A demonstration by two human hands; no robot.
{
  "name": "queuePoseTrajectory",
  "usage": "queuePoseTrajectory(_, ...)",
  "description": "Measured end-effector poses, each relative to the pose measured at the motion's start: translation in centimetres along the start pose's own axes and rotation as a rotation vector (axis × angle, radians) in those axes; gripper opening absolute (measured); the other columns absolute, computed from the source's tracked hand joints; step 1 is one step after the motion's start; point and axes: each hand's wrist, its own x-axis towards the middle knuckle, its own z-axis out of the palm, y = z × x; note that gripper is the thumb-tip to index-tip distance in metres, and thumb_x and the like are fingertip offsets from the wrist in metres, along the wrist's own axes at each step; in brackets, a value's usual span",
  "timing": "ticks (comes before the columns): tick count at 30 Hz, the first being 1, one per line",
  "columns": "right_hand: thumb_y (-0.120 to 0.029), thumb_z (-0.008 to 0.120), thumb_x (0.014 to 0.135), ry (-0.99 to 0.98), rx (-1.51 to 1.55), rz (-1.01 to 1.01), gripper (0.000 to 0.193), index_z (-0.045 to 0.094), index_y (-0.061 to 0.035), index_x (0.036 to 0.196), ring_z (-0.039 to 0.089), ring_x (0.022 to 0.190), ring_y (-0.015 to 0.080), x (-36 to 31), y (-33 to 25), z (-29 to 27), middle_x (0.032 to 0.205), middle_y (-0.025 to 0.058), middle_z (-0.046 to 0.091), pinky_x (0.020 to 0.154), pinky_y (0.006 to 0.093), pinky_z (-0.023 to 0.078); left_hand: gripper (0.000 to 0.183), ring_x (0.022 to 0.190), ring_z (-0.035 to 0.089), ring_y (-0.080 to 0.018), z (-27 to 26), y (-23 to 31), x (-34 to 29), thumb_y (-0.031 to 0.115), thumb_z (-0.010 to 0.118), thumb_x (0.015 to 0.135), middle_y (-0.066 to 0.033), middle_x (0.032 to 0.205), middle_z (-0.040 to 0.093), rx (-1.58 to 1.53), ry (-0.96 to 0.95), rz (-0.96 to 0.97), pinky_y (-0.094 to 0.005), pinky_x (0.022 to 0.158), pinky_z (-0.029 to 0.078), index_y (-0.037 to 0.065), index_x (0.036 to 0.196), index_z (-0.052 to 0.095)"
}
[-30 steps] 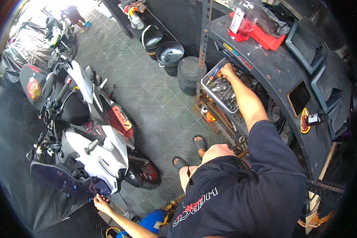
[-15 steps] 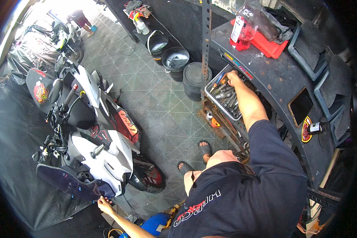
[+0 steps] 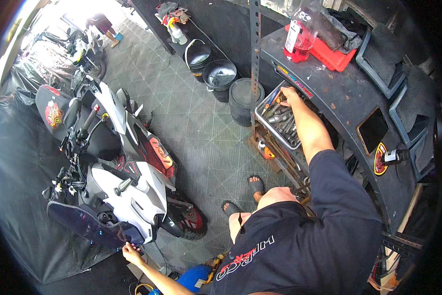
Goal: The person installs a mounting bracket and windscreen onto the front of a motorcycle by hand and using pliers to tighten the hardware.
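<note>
Two grips are unclear: right hand (image 3: 288,96) over slender metal tools (image 3: 283,121), left hand (image 3: 131,253) by glossy curved windscreen (image 3: 85,226).

Motorcycle workshop, white scooter (image 3: 137,194) parked inside, bin (image 3: 275,131) of metal tools (image 3: 283,121), dark workbench (image 3: 336,93), 3 black buckets (image 3: 222,91)

From the head, a wide fisheye view looks down past the close torso (image 3: 304,236) to both hands (image 3: 131,253).

White glare pours in from the opening (image 3: 78,12), far ahead of the left fingers (image 3: 128,247), washing things pale there. The worktop (image 3: 324,89) beside the right fingers (image 3: 285,93) is dimmer but clear. Far from both, lines bend toward the round black edge.
</note>
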Motion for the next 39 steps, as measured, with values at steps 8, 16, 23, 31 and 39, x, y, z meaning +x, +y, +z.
queuePoseTrajectory(8,-0.034,0.062,0.089,-0.35,0.052,0.028,0.026,0.061,-0.0135,0.106,0.065,0.074,0.0247,-7.6,0.5,-5.1,0.091,0.0086,0.064,0.064,0.0392,0.058,0.024,0.054,0.05,-0.0063,-0.2,-0.4,0.4,0.024,0.062,0.098,-0.002,0.071,0.062,0.039,0.009,0.015,-0.0225,0.043,0.046,0.001,0.091,0.061)
queuePoseTrajectory(16,-0.014,0.068,0.086,-0.396,-0.259,-0.599,0.03,0.055,-0.0039,0.111,0.064,0.082,0.0151,-23.9,3.7,-8.6,0.094,0.0061,0.062,0.07,0.0353,0.055,0.024,0.053,0.05,-0.0066,-0.5,-0.7,0.2,0.023,0.06,0.098,-0.0018,0.069,0.059,0.017,0.006,0.059,-0.0229,0.042,0.045,0.001,0.089,0.059)
queuePoseTrajectory(23,-0.013,0.073,0.079,-0.327,-0.237,-0.863,0.051,0.055,-0.002,0.126,0.064,0.086,0.0186,-33.6,2.2,-9.5,0.106,0.0113,0.066,0.071,0.0324,0.055,0.026,0.052,0.051,-0.0075,-0.6,-0.1,0.1,0.024,0.06,0.098,-0.0024,0.068,0.059,0.2,0.012,0.115,-0.024,0.042,0.046,0.0,0.088,0.059)
queuePoseTrajectory(31,-0.01,0.069,0.087,-0.762,0.077,-0.653,0.031,0.054,-0.0017,0.112,0.064,0.082,0.0122,-35.6,6.9,-6.1,0.091,0.0061,0.063,0.067,0.0291,0.053,0.029,0.052,0.051,-0.0087,-0.3,-0.5,-0.1,0.028,0.06,0.099,-0.0029,0.07,0.059,0.11,-0.009,0.095,-0.0249,0.042,0.046,0.0,0.088,0.059)
queuePoseTrajectory(39,-0.02,0.064,0.094,-0.882,0.303,-0.054,0.021,0.053,-0.0071,0.107,0.066,0.078,0.0139,-38.6,16.3,-2.8,0.091,0.0049,0.064,0.064,0.0344,0.059,0.035,0.055,0.053,-0.0093,-0.6,-1.1,0.2,0.033,0.06,0.098,-0.0046,0.075,0.063,0.076,-0.034,0.011,-0.0238,0.044,0.048,-0.001,0.093,0.061)
